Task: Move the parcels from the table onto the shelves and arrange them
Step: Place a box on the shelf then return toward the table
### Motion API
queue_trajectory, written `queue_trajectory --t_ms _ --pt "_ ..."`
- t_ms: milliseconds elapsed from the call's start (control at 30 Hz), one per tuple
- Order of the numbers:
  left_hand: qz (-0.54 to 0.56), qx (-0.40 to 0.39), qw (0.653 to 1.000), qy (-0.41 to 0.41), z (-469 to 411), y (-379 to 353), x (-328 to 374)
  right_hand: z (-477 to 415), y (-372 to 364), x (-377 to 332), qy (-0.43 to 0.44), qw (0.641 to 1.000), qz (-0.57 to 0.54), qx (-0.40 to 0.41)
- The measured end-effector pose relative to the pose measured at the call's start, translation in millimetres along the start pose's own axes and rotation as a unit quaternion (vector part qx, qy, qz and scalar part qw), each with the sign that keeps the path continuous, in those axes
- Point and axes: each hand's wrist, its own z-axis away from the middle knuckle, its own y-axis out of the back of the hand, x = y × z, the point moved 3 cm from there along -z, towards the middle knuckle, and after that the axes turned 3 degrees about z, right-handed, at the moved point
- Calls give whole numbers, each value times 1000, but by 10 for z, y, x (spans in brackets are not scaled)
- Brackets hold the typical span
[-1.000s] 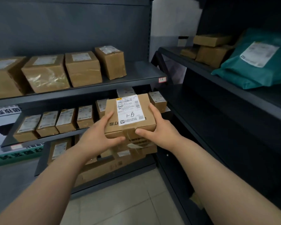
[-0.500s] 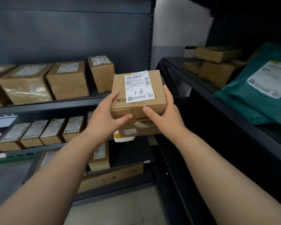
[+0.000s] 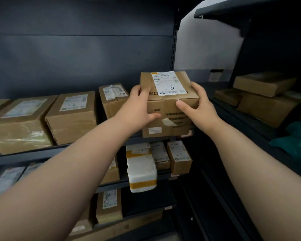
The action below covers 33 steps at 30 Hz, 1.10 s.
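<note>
Step in hand: shelving one parcel. Both arms are stretched toward the left-hand rack.

- Parcel (image 3: pixel 169 94): brown carton, white label up, "9-1" handwritten on it. We hold it at the open right end of the upper shelf (image 3: pixel 24 157), just beside the upright box (image 3: pixel 114 100) that closes the row of cartons (image 3: pixel 71 117) standing there.
- Left hand (image 3: pixel 137 108): fingers (image 3: pixel 137 89) wrapped over the left top edge, thumb lying across the front face.
- Right hand (image 3: pixel 198 105): fingers curled round the right side, thumb pressed on the front near the taped seam. Both hands are clamped on cardboard, neither loose.
- Cardboard runs on down below our thumbs. We cannot tell whether it is one tall carton or a second one carried beneath.
- We cannot tell whether the underside touches the shelf board, because our wrists and the carton itself hide the contact line.

Around: a white padded packet (image 3: pixel 142 169) and small cartons on the shelf below, and flat boxes (image 3: pixel 264 84) and a green bag (image 3: pixel 295 136) on the right-hand rack.

Our reading: the carry looks finished and the placing is under way. The next move calls for setting the base flat, sliding it back into the gap, squaring it with the neighbour, keeping the label readable, then letting go with both hands. The risk is nudging the upright box sideways.
</note>
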Motion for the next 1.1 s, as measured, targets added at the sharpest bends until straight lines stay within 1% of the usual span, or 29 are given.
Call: queue_trajectory --t_ms 100,200,533,633,833,900,1000,1100 --pt "-52 -30 998 -16 -346 -2 1 -251 9 96 -17 1000 8 13" --pt "-91 -61 994 3 -627 -67 -13 -447 -30 196 -29 1000 7 7" --pt "-190 -119 974 18 -1123 -273 -258 -1015 -353 523 -43 997 -17 -64" --pt "-247 -124 961 13 -1268 -306 -322 -1175 -412 566 -39 996 -16 -77" --pt "-356 -148 923 14 -1448 -209 -452 -1392 -573 567 -18 993 -1 -115" --pt "-354 -158 921 27 -1473 -150 -487 -1421 -622 566 -4 992 13 -126" --pt "-321 -165 932 35 -1463 -102 -518 -1461 -632 566 21 990 42 -133" --pt "-303 -159 939 25 -1430 -103 -536 -1516 -603 546 60 988 85 -113"
